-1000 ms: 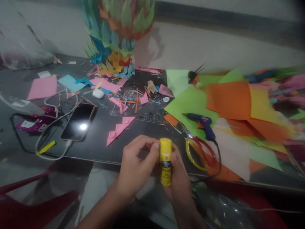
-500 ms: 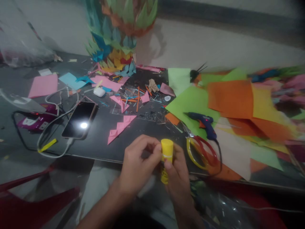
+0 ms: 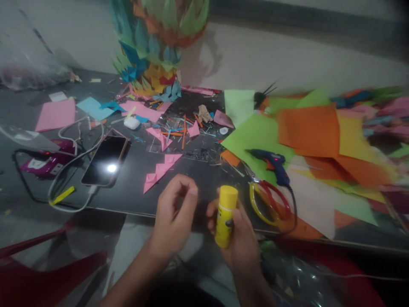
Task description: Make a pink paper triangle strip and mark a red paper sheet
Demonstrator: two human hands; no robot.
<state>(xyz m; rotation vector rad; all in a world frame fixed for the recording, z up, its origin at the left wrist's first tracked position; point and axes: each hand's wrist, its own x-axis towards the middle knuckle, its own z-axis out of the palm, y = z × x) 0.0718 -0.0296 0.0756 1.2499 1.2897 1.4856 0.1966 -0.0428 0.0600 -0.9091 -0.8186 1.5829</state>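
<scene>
My right hand (image 3: 244, 243) is closed around a yellow glue stick (image 3: 225, 217) and holds it upright, slightly tilted, with its cap on, just over the near edge of the dark table (image 3: 134, 200). My left hand (image 3: 172, 217) hovers a little to the left of the stick and does not touch it. Its fingers are curled into a loose pinch, and whatever is inside them is hidden. A row of folded pink paper points (image 3: 159, 170) lies on the table just beyond my left hand.
A phone (image 3: 105, 161) on a white cable lies at the left beside a purple device (image 3: 47, 164). A blue glue gun (image 3: 271, 164) and red-and-yellow scissors (image 3: 270, 202) rest at the right on loose coloured sheets (image 3: 306, 132). A tall paper sculpture (image 3: 156, 47) stands at the back. A red chair (image 3: 47, 273) is at lower left.
My left hand has let go of the glue stick's cap and drawn away to the left. My right hand has shifted the stick slightly right and tilted it.
</scene>
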